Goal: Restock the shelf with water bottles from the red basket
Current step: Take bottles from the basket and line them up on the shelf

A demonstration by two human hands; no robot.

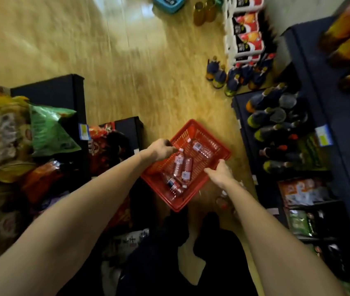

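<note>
A red basket (209,133) sits on the wooden floor between two dark shelves. Several small water bottles (179,165) with red labels and white caps lie loose inside it. My left hand (162,149) grips the basket's left rim, fingers curled over the edge near a bottle cap. My right hand (221,173) grips the basket's right rim, thumb on top. The frame is blurred by motion.
A dark shelf (310,116) on the right carries dark bottles and snack packs. More bottles (223,76) stand on the floor beyond it. A shelf (67,97) on the left is stacked with snack bags. My legs and shoes are below the basket.
</note>
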